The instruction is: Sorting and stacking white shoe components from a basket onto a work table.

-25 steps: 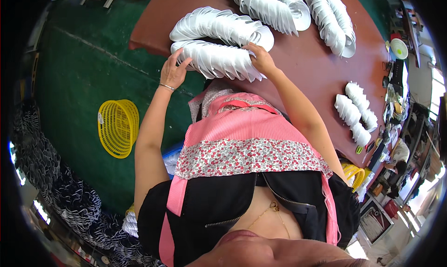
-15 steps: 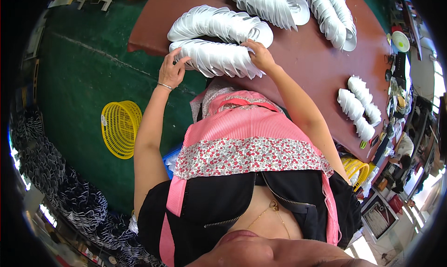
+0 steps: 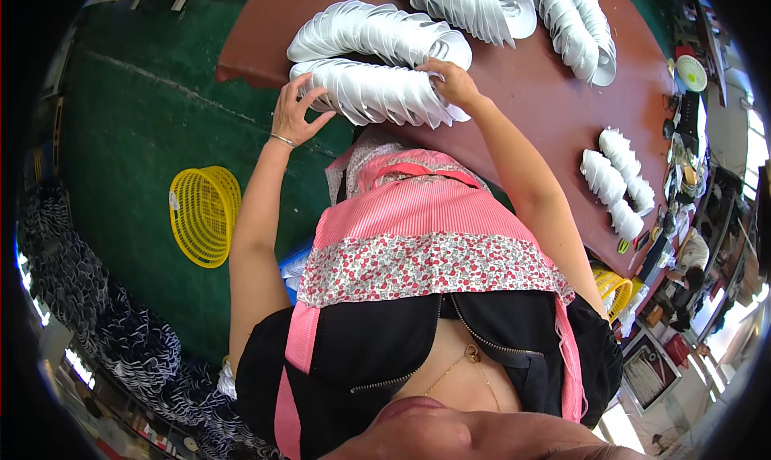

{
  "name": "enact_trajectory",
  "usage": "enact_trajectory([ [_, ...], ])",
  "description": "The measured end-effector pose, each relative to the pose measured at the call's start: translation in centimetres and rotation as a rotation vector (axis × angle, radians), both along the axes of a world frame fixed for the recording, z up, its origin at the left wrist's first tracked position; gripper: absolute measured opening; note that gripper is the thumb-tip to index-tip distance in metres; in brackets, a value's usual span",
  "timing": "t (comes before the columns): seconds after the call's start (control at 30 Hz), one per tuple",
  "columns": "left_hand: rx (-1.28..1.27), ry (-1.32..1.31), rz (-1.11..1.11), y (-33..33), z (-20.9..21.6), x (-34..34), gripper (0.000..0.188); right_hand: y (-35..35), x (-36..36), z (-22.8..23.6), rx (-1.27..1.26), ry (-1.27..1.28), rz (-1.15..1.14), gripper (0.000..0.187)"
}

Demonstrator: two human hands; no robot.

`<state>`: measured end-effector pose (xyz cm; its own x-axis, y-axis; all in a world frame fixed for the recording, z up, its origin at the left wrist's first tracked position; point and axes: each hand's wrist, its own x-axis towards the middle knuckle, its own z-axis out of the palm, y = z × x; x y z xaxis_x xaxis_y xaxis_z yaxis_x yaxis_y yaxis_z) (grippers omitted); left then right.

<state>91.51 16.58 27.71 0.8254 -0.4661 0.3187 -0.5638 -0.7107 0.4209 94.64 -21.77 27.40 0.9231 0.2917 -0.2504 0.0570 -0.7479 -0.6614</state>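
A long lying row of nested white bowls (image 3: 373, 95) rests at the near edge of a reddish-brown table (image 3: 546, 115). My left hand (image 3: 295, 113) cups the row's left end with its fingers spread against the outer bowl. My right hand (image 3: 451, 83) presses on the row's right end from above. A second row of white bowls (image 3: 377, 34) lies just behind the first one and touches it.
More rows of white bowls (image 3: 574, 18) lie at the far side, and short stacks (image 3: 614, 179) sit at the table's right. A yellow mesh basket (image 3: 205, 215) lies on the green floor to my left. Dark stacked ware (image 3: 104, 315) lines the lower left. Another person (image 3: 691, 259) sits at right.
Both hands have stayed on the ends of the near row, and the view has shifted slightly. The row looks a little more squeezed together.
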Motion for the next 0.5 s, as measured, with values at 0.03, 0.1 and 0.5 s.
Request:
enact_trajectory([
  [0.03, -0.002, -0.002, 0.003, 0.0, 0.0, -0.1, 0.05, -0.2, 0.2, -0.3, 0.004, 0.028, -0.005, 0.041],
  [0.1, -0.005, 0.015, 0.005, -0.1, -0.2, -0.3, 0.057, -0.2, 0.2, -0.6, 0.006, 0.054, -0.002, 0.041],
  [0.5, -0.052, -0.021, 0.166, -1.9, -0.9, -1.9, 0.064, -0.5, -0.1, -2.0, 0.046, -0.008, -0.002, 0.049],
])
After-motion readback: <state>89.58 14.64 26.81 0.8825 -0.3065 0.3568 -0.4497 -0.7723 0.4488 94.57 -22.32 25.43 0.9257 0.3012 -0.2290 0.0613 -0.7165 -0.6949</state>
